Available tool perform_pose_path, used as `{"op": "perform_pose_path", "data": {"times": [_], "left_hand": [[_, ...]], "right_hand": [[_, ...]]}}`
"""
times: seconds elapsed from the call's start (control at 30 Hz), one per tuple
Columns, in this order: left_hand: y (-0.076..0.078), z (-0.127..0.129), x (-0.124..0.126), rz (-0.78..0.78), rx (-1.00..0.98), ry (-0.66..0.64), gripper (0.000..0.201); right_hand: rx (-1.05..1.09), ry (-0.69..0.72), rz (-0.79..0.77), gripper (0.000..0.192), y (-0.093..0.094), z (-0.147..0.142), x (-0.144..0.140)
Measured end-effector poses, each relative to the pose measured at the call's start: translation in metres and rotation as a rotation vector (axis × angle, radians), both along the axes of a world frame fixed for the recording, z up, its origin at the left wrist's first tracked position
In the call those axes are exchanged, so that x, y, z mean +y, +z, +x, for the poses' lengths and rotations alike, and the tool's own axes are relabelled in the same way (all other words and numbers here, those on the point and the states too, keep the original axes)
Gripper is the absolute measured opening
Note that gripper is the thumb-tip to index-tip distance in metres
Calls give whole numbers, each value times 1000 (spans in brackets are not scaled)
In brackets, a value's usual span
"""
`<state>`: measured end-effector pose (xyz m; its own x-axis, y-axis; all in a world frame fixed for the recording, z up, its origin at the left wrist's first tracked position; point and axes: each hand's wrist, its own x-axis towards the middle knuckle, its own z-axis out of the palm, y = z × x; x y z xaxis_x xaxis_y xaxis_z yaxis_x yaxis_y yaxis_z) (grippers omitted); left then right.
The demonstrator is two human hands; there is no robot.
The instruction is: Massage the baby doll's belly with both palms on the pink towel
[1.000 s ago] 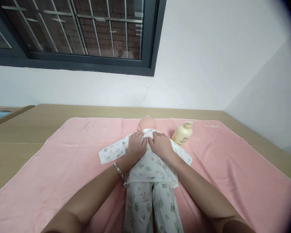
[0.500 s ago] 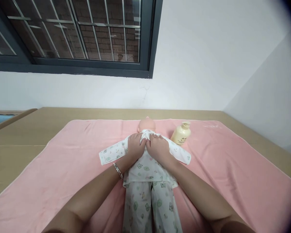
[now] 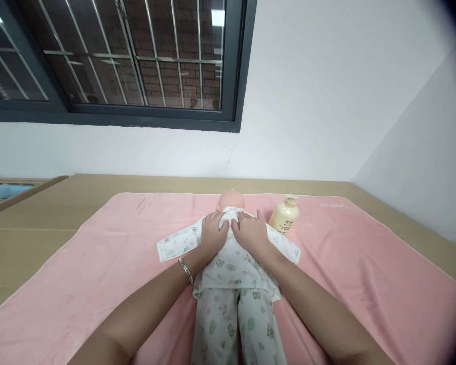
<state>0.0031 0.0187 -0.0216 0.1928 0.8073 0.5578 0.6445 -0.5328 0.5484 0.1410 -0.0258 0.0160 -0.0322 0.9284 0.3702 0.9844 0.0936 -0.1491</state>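
The light is even and fairly bright on the white wall (image 3: pixel 300 101). The window (image 3: pixel 110 76), toward ten o'clock, is dark with white glare. Shadows are soft. Corners at two and four o'clock blur into black.

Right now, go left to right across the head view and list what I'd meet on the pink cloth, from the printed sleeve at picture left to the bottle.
Printed white sleeve → left hand → right hand → pale yellow bottle.
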Motion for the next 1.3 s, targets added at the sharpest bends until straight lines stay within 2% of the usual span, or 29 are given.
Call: {"op": "perform_pose_path", "data": {"times": [0.27,0.47,0.57,0.7,0.87,1.03,1.17,1.3], "left_hand": [[-2,-1,-3,135,-40,-24,21],[6,-1,-7,200,66,-36,24],[10,-2,-8,142,110,13,27],[13,-2,-8,6,142,64,33],[18,0,-9,-94,105,77,39],[29,16,-11,-286,53,183,42],[32,26,-14,-280,75,212,39],[27,22,-14,-199,58,169,38]], "right_hand": [[39,13,-5,43,-6,0,-2],[90,-57,-147,52,0,-5,1],[64,-112,-192,54,7,-12,1],[26,-161,-174,52,11,-18,-1],[88,-120,-111,49,4,-17,-1],[120,-111,-7,39,-2,-13,-2],[67,-122,21,38,0,-11,-8],[-66,-115,-25,44,6,-17,-22]]}}
